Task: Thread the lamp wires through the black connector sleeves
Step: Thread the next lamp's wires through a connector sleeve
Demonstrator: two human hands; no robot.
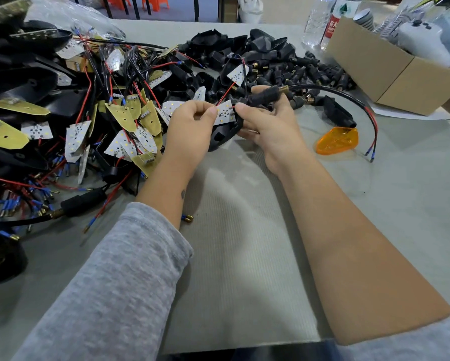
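My left hand (190,128) pinches a small white LED board (223,113) between thumb and fingers. My right hand (268,121) grips a black lamp housing (222,135) with a black connector sleeve (264,95) sticking out above it, brass thread at its tip. A black cable (330,91) runs out of the sleeve and arcs right, splitting into red and black wires (373,136) with blue-tipped ends. A thin red wire (225,95) rises from the board.
A tangled heap of LED boards, wires and black housings (93,110) fills the left. A pile of black sleeves and housings (283,66) lies behind my hands. An orange lens (337,140), a cardboard box (390,71) and water bottles (325,22) are at the right.
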